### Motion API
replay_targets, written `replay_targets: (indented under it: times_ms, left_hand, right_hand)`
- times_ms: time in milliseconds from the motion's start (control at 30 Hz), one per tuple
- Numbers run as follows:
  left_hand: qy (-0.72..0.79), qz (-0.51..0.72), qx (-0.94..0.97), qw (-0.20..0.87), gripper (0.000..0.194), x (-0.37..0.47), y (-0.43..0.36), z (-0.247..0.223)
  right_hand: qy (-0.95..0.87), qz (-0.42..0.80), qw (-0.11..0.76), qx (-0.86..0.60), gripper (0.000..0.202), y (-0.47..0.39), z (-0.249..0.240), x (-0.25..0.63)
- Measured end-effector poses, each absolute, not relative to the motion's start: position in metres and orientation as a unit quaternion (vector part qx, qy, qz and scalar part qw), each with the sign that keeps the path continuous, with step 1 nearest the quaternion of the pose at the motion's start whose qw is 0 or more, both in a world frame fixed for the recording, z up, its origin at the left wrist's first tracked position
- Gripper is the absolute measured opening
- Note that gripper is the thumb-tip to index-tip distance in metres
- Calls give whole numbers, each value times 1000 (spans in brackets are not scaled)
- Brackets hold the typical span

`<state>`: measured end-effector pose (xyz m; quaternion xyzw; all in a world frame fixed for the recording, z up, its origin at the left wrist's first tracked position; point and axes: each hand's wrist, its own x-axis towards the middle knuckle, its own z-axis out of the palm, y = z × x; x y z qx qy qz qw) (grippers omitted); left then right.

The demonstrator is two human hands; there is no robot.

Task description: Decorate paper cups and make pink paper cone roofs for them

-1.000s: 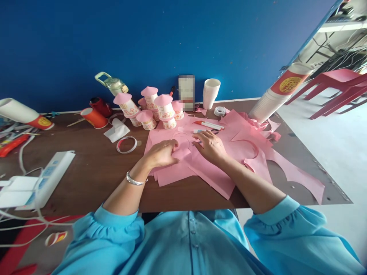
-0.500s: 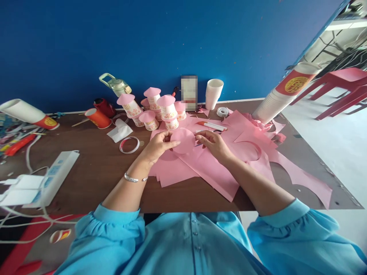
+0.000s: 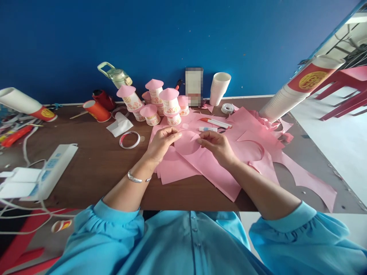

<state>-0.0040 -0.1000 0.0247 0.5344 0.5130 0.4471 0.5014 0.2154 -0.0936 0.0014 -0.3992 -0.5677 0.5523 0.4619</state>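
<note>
Between my two hands is a round pink paper disc (image 3: 185, 144), held above pink sheets. My left hand (image 3: 164, 141) pinches its left edge between thumb and fingers. On the opposite edge my right hand (image 3: 215, 145) is closed in a pinch, and the paper there looks slit or lifted near the fingertips. Pink paper sheets (image 3: 212, 172) and cut-out scraps lie under and to the right of the hands. Just beyond stand several small towers (image 3: 169, 101) of flower-patterned paper cups with pink cone roofs.
A tape roll (image 3: 129, 140) lies left of my hands. A white-and-orange pen (image 3: 216, 123) and a small tube (image 3: 208, 129) lie on the paper. Stacked white cups (image 3: 220, 88), a tall leaning cup stack (image 3: 298, 89), a bottle (image 3: 116, 76) and a power strip (image 3: 53, 172) stand around.
My right hand has moved onto the disc's right edge, and my left fingers have shifted toward its upper left. The view has tilted slightly, uncovering the small tube.
</note>
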Motion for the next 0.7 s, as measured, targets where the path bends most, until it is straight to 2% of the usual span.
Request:
replay_targets:
  times_ms: [333,700]
  left_hand:
    - [497,417,565,509,25,-4,-103,22]
    - [471,389,571,548,27,-1,-108,26]
  right_hand:
    - [-590,520,484,-383,43,-102,2,210]
    - [-499,651,445,-359,41,-104,2,206]
